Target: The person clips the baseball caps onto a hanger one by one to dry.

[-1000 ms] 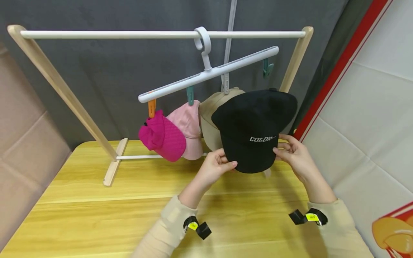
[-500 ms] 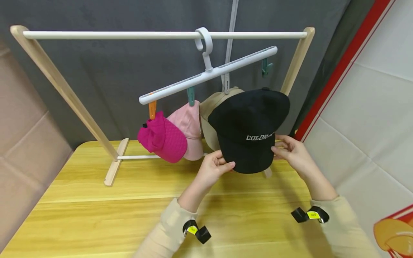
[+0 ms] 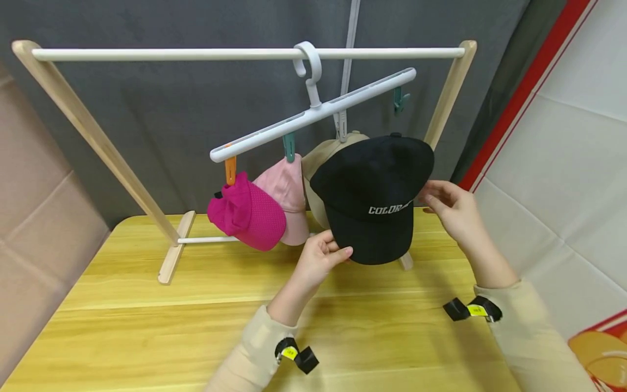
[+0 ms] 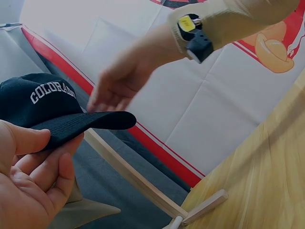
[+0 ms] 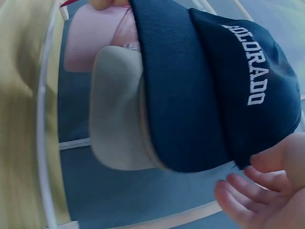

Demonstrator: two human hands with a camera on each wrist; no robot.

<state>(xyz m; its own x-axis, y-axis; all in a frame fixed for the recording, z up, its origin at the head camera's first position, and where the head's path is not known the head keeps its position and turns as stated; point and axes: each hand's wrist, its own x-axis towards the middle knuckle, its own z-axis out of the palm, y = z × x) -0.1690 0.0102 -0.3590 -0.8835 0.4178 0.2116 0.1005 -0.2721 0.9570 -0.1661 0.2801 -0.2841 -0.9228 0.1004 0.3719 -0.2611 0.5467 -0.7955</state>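
A black baseball cap [image 3: 377,185] with white lettering, read as COLORADO in the right wrist view, is in front of a beige cap [image 3: 318,163]. My left hand [image 3: 318,261] pinches its brim at the left edge, thumb on top and fingers beneath, as the left wrist view shows. My right hand [image 3: 455,212] is at the cap's right side; in the right wrist view its thumb lies at the cap's lower edge and the fingers are spread apart from it. A green clip [image 3: 399,101] hangs from the hanger's right end, above the cap, with nothing in it.
The white hanger [image 3: 313,115] tilts down to the left, hooked on the rack's white bar [image 3: 171,54]. A magenta cap [image 3: 247,215] hangs from an orange clip [image 3: 231,170], a pink cap [image 3: 284,185] from a green one. The wooden table [image 3: 147,326] lies below.
The black cap has shifted slightly left. My right hand has left the brim's right edge and moved up along the cap's side. The hanger's right end has drifted slightly left.
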